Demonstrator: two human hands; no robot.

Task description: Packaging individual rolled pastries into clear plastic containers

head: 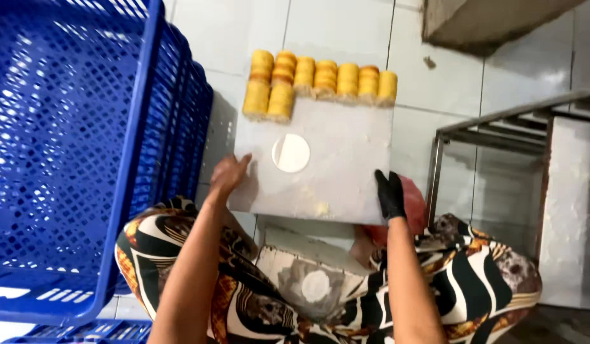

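White square board [333, 172] held roughly flat above the lap, near-square so no clear long axis; its far edge, loaded with a row of yellow rolls [320, 79], points away from the person toward the tiled floor [346, 25]. Bare left hand [228, 175] grips the near-left edge; black-gloved right hand [390, 194] grips the near-right corner; board sits between both hands; blue crates [85, 146] stand left.

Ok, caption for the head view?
Both hands, left bare, right gloved, hold a white board carrying yellow rolls.
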